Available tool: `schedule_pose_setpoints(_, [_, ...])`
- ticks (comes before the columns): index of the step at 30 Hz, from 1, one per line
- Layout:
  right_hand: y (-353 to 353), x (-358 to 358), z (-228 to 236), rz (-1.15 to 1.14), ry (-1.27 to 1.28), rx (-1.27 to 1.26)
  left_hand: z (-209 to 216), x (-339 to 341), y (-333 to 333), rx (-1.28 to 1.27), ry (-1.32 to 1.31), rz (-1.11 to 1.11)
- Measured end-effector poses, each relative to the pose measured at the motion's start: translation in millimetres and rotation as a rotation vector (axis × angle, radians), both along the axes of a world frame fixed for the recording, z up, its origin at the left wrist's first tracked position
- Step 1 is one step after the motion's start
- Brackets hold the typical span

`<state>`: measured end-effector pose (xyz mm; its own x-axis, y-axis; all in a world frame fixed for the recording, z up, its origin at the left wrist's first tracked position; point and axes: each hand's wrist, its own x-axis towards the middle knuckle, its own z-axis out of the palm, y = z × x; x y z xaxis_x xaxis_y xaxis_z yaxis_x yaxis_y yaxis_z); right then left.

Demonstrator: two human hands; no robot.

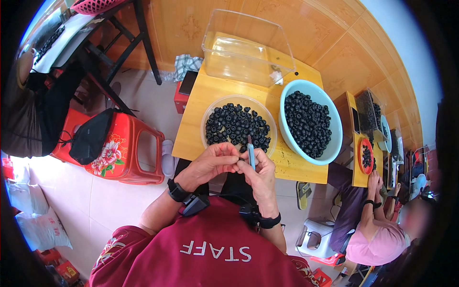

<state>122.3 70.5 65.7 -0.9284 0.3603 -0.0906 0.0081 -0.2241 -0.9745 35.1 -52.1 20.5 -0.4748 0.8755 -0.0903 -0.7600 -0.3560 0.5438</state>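
Note:
My left hand (215, 162) is pinched, and its fingertips meet those of my right hand (259, 176) around a small black round piece (241, 160), mostly hidden by the fingers. A small knife with a light blue handle (251, 155) stands upright in my right hand, its narrow brownish tip pointing away from me. Just beyond my hands, a shallow clear round tray (204, 125) holds many small black round pieces (234, 122) with holes in them. To its right, a light blue basin (338, 125) is heaped with similar pieces (307, 122).
The yellow wooden table (191, 138) carries a clear plastic box (248, 52) at its back. A red stool (138, 148) with a black bag (91, 136) stands at left. At right, a person in pink (377, 244) works at another table with an orange-red dish (362, 155).

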Motion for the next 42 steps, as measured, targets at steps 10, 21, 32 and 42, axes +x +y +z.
schedule_pose_setpoints(10, [106.6,2.1,16.4,-0.484,-0.015,0.446,-1.4,-25.7,-14.3,-0.403,0.475,0.251])
schedule_pose_setpoints(21, [136.5,6.9,3.9,-0.676,-0.099,1.042,-37.4,-9.6,27.3,-0.900,1.680,0.218])
schedule_pose_setpoints(32, [84.4,31.3,-24.1,-0.452,-0.127,0.803,-23.9,-19.1,33.8,-0.803,1.283,0.121])
schedule_pose_setpoints(42, [22.0,14.9,-5.4,-0.129,0.104,0.853,2.5,-21.9,4.4,-0.191,0.094,0.070])
